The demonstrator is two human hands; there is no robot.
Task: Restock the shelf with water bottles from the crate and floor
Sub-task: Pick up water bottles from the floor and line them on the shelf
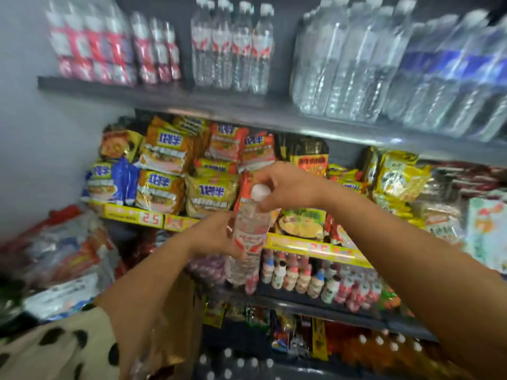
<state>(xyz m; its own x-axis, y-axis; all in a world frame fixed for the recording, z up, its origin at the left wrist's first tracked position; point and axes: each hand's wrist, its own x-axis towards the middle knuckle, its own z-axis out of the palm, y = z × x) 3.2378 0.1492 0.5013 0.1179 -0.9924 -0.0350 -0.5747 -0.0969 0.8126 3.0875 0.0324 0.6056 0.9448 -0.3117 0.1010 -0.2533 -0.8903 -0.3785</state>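
Both hands (216, 237) (288, 187) grip one clear, water-filled bottle (247, 237) upright.

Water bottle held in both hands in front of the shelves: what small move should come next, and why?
Probably lift the water bottle toward the top shelf. The right hand pinches its cap end, the left hand grips its body, and matching red-and-white labelled bottles stand up there with bare shelf beside them.
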